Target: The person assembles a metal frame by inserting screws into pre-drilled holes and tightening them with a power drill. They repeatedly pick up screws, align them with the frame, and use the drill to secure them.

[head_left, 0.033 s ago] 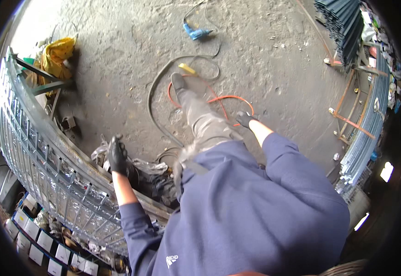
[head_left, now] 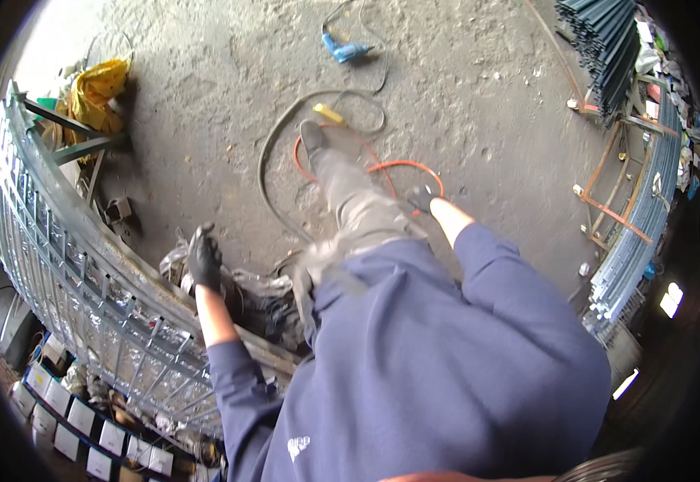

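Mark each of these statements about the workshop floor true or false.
1. Both hands wear black gloves. True: left hand and right hand are gloved.
2. The left hand holds the blue drill. False: the blue drill lies on the floor, far from both hands.
3. An orange cable loops on the floor by the raised boot. True: the orange cable curves beside the boot.
4. The metal grille lies at the person's right. False: the grille is at the left.
5. The yellow bag sits near the grille's far end. True: yellow bag.

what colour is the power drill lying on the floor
Blue; the power drill shows at the top of the head view.
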`<move>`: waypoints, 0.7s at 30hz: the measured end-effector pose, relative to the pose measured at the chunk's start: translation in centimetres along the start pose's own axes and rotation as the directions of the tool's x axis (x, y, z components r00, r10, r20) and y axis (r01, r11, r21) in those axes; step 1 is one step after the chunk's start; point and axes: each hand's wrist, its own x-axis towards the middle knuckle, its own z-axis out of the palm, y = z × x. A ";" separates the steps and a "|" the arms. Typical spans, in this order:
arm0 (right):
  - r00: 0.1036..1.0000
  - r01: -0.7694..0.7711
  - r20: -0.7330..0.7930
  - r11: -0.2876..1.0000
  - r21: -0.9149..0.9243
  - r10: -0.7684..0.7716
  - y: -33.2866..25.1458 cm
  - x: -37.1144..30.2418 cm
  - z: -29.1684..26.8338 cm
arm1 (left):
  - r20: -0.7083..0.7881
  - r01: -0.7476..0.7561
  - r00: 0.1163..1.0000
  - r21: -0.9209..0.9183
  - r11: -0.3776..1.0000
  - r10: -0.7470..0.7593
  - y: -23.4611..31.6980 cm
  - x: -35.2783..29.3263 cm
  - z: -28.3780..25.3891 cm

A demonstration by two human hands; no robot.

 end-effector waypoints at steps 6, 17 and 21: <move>0.999 0.040 0.035 0.987 -0.156 -0.035 -19.5 14.9 -12.6 | 0.069 0.306 0.951 -0.096 0.947 -0.301 4.5 13.1 6.3; 0.977 0.036 0.163 0.646 -0.763 0.138 -36.7 41.4 -28.8 | 0.190 -0.149 0.977 0.932 0.330 -0.094 18.1 36.9 16.8; 0.943 0.241 0.325 0.534 -0.810 0.068 -37.1 49.6 -28.6 | 0.332 -0.285 0.940 0.887 0.363 -0.075 18.8 42.6 17.8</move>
